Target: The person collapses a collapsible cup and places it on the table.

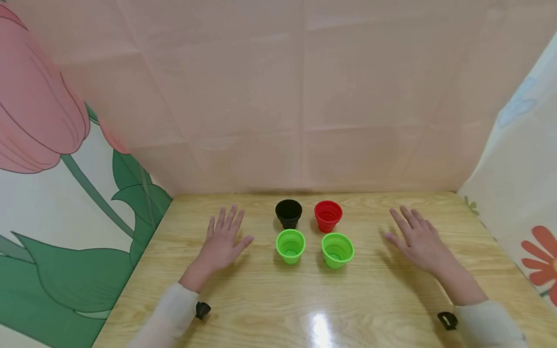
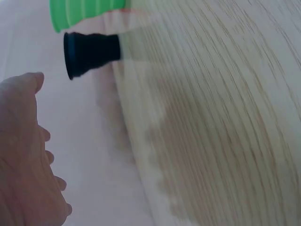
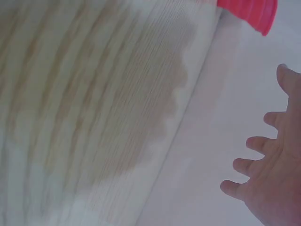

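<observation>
Four small cups would be one group in the head view: a black cup (image 1: 289, 213) and a red cup (image 1: 328, 216) at the back, with a left green cup (image 1: 290, 246) and a right green cup (image 1: 337, 251) in front. All stand upright, mouths up. My left hand (image 1: 224, 243) is spread over the table to their left, holding nothing. To their right my right hand (image 1: 421, 244) is likewise spread, apart from every cup. The left wrist view has the black cup (image 2: 91, 52) beyond the thumb; the right wrist view catches part of the red cup (image 3: 251, 13).
The cups stand on a wood-grain table (image 1: 261, 309). A plain pinkish cloth (image 1: 300, 96) hangs behind its far edge. Tulip-printed cloth (image 1: 39, 193) borders the left side, and a flower-printed cloth (image 1: 522, 193) the right.
</observation>
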Demonstrator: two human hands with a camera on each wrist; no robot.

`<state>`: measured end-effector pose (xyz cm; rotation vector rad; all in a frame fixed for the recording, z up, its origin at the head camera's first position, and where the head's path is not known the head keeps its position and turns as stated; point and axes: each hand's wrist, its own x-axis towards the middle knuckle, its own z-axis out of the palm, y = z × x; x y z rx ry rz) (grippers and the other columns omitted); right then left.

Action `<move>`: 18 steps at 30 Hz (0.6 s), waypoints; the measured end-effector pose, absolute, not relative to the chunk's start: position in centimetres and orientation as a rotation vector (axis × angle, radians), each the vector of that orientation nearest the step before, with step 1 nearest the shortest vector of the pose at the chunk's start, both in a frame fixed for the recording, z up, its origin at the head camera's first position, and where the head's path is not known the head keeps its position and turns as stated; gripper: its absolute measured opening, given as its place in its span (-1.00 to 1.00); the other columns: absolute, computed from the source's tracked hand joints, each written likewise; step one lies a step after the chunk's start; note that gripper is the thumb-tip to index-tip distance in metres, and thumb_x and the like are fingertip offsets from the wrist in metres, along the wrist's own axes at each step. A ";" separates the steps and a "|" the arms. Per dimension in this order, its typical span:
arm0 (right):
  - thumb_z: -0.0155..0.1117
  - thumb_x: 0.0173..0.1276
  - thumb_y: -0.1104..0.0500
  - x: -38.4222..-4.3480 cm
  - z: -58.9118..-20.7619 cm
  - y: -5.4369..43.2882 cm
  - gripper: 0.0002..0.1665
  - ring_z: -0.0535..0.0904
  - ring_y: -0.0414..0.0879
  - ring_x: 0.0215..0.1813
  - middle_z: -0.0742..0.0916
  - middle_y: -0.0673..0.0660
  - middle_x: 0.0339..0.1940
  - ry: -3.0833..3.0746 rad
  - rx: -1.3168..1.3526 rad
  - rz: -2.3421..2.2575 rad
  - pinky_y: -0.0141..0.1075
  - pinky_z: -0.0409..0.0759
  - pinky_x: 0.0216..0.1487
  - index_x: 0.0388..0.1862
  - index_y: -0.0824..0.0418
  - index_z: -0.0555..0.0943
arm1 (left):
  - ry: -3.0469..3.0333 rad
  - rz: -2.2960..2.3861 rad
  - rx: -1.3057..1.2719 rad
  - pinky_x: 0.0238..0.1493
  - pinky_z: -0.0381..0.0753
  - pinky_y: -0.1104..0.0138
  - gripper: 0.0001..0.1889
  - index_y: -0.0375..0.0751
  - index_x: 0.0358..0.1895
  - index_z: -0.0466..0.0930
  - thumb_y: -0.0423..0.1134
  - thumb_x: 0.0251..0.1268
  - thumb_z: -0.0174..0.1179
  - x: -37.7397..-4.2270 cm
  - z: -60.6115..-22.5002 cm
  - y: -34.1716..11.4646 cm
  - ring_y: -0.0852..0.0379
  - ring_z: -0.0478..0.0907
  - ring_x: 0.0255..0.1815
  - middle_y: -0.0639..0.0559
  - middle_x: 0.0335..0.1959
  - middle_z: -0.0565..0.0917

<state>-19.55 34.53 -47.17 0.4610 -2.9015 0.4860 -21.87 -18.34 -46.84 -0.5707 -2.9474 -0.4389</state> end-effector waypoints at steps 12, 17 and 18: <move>0.16 0.54 -0.14 -18.4 -46.7 31.6 -0.08 -0.07 0.45 0.59 0.17 0.46 0.58 -2.839 0.539 0.529 0.47 -0.06 0.44 0.67 0.13 0.01 | -2.965 -0.436 -0.638 0.58 -0.27 -0.25 -0.14 -0.06 0.66 -0.12 0.35 0.52 -0.14 -20.4 -45.8 -15.3 -0.20 -0.38 0.66 -0.10 0.67 -0.20; 0.15 0.54 -0.14 -18.2 -46.5 30.9 -0.09 -0.08 0.43 0.60 0.15 0.43 0.60 -2.833 0.555 0.523 0.46 -0.07 0.45 0.67 0.14 0.03 | -2.949 -0.420 -0.679 0.58 -0.25 -0.23 -0.14 -0.06 0.66 -0.12 0.36 0.52 -0.18 -20.0 -45.7 -14.3 -0.21 -0.37 0.66 -0.11 0.67 -0.18; 0.15 0.54 -0.14 -18.1 -46.4 30.8 -0.09 -0.08 0.42 0.61 0.15 0.43 0.60 -2.833 0.560 0.522 0.46 -0.07 0.46 0.67 0.14 0.03 | -2.950 -0.419 -0.683 0.58 -0.25 -0.23 -0.15 -0.05 0.66 -0.12 0.36 0.52 -0.18 -19.9 -45.6 -14.1 -0.20 -0.37 0.66 -0.10 0.67 -0.18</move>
